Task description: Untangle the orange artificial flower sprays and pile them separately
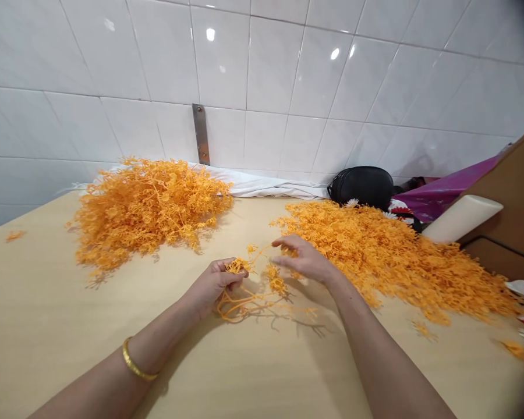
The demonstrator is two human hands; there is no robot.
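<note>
My left hand (217, 285) is closed on an orange plastic flower sprig (239, 266), its thumb and fingers pinching the frilly blossoms. Thin bare stems (244, 305) of the sprig curve out below that hand, over the table. To its right, my right hand (303, 257) is held with fingers stretched and apart. A thin orange stem reaches its index fingertip; whether they touch I cannot tell. Between the hands hangs another cluster of orange blossoms (276, 280). More orange shows behind the right hand's fingers, partly hidden.
On the pale table (227, 372), a tall heap of orange sprigs (148, 209) lies at left, and a wider heap (402, 256) at right. Behind the latter stand a black pouch (362, 185) and a cream cylinder (463, 218), near a brown board (506, 198). A tiled wall backs the table.
</note>
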